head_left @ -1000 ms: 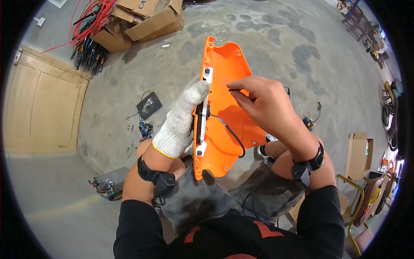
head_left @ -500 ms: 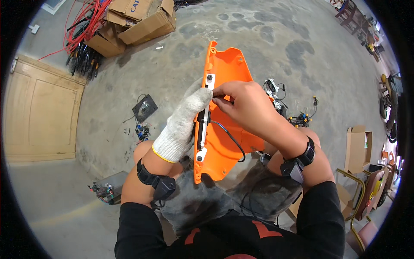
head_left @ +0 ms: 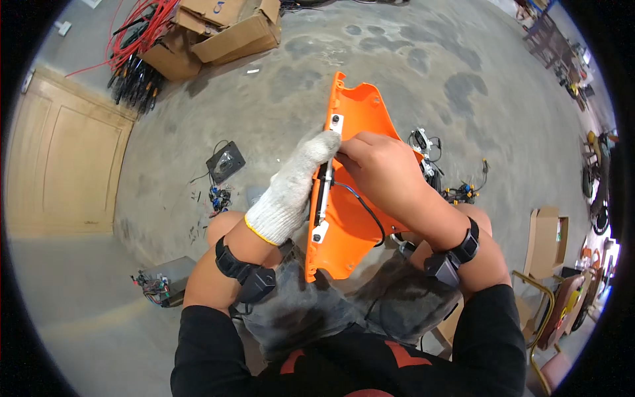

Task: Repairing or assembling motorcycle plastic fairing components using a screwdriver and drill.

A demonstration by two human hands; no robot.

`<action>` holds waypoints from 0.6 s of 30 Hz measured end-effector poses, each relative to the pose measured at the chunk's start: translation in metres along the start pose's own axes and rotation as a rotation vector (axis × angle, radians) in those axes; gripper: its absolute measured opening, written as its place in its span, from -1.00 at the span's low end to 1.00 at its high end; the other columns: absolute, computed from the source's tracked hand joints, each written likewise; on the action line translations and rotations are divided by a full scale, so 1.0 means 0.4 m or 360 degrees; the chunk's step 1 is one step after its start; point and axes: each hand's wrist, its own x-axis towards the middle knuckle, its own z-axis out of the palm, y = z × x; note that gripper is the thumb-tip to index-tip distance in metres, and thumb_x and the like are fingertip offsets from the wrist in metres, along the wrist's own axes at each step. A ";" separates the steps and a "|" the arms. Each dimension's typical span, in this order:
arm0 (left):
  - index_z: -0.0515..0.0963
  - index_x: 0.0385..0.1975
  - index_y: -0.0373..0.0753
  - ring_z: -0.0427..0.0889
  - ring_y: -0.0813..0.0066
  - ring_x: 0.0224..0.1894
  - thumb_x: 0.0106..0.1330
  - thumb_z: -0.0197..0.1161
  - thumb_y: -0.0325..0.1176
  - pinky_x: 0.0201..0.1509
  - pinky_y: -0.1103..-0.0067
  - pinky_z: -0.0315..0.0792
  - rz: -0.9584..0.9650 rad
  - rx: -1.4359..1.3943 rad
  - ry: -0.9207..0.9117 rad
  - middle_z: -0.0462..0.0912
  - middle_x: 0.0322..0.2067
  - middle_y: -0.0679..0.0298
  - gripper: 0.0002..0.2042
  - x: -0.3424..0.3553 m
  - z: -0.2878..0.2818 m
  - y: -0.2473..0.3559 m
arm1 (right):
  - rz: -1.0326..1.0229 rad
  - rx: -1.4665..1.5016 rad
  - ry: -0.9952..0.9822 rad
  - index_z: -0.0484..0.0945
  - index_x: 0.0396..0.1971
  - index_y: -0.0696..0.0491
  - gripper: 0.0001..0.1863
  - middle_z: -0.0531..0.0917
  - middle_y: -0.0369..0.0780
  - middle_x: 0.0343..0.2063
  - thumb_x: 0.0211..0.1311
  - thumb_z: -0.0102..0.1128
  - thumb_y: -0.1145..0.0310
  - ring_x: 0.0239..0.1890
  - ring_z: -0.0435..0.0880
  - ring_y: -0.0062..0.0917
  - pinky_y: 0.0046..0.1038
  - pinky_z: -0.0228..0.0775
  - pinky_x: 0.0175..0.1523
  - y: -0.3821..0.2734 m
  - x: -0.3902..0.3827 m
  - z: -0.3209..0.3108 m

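An orange plastic shell [head_left: 342, 240] with bosses along its edges is held upright over my knees. A white strip [head_left: 317, 231] with black screws and a dark bar runs along its left edge, and a black cable hangs from it inside the shell. My left hand [head_left: 291, 185], in a white knit glove, is wrapped round that left edge. My right hand [head_left: 383, 172], bare, is pinched at the upper part of the strip beside the gloved fingertips; what its fingers hold is hidden.
Cardboard boxes [head_left: 231, 40] and red cable bundles [head_left: 129, 49] lie upper left beside a wooden door [head_left: 69, 152]. A black plate [head_left: 225, 162] and wired parts [head_left: 463, 192] lie on the floor. An open carton [head_left: 542, 241] and a chair [head_left: 559, 311] stand at right.
My right hand has moved left from over the shell's middle to the strip, meeting the gloved fingertips. The shell and my left hand have shifted slightly right.
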 end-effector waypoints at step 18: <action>0.48 0.14 -0.31 0.53 0.54 -0.06 0.45 0.21 -0.01 0.04 0.53 0.47 0.0073 0.0372 -0.0125 0.59 -0.10 0.29 -0.51 0.051 -0.013 -0.060 | -0.0035 -0.0108 -0.0051 0.59 -0.36 0.08 -0.92 0.64 -0.17 -0.45 0.19 0.31 0.43 -0.39 0.68 -0.15 -0.16 0.56 -0.32 0.013 -0.034 0.008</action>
